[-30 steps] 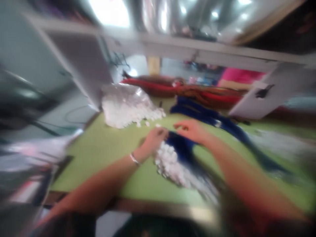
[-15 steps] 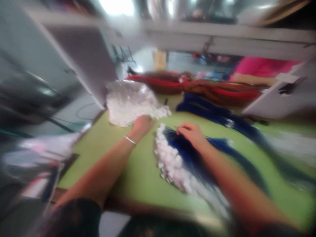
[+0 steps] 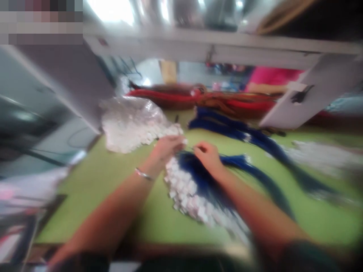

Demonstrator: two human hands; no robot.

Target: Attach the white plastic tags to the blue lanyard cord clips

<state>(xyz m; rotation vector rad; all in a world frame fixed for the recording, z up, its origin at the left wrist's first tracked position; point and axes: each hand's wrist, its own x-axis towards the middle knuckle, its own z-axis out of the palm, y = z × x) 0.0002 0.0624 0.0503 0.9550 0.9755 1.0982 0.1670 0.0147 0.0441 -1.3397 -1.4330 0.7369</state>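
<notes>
My left hand (image 3: 169,146), a silver bangle at its wrist, pinches a small white connector housing (image 3: 185,141) at its fingertips. Just to the right, my right hand (image 3: 207,153) is closed on the end of a thin dark blue wire (image 3: 191,148); the tips of both hands are a short gap apart. Below them lies a fan of blue wires (image 3: 193,166) with a thick row of white connectors (image 3: 184,185) along its left side. Behind my left hand, a clear plastic bag (image 3: 130,121) spills loose white connectors (image 3: 159,130) onto the green tabletop (image 3: 133,211).
More blue wire bundles (image 3: 221,126) lie behind and to the right. Red and brown wire bundles (image 3: 170,98) stretch along the back. White shelf supports (image 3: 295,94) stand on both sides. Across the table is a person in a pink top (image 3: 275,77). White connectors (image 3: 317,156) lie at right.
My left hand has come away from the loose pile with a white connector, toward my right hand. My right hand has raised a wire end slightly. The whole view has shifted.
</notes>
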